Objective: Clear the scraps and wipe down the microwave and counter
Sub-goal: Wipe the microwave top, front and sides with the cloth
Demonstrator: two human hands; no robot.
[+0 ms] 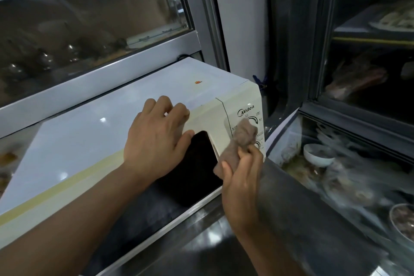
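Her left hand (156,139) lies flat, fingers relaxed, on the microwave (94,136); the right hand (242,177) has its grip clamped on a brown cloth (239,141) against the dials.

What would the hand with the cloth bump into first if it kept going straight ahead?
Probably the microwave's control panel. The right hand holds the brown cloth right in front of the dials; whether it already touches is unclear.

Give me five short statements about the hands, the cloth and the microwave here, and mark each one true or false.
1. The right hand grips a crumpled brown cloth. True.
2. The left hand rests on the cream-white Midea microwave. True.
3. The microwave's door hangs open. False: it is closed.
4. The cloth is at the control panel with round dials. True.
5. The left hand holds a sponge. False: it holds nothing.
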